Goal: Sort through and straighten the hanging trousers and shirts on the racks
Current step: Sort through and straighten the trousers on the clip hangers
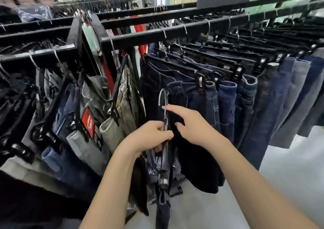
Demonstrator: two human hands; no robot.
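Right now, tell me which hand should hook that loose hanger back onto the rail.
Probably left. The left hand already grips the hanger off the rail; the right hand is open, only touching the hook and dark trousers.

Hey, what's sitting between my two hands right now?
In the head view, a clip hanger with dark trousers, off the rail. The left hand grips its bar; the right hand touches its metal hook.

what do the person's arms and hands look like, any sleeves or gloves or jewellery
Both forearms are bare up to the frame edge, with no sleeves in view. The left hand and right hand wear no gloves, and no rings, watch or bracelets show. The fingernails look short and unpainted.
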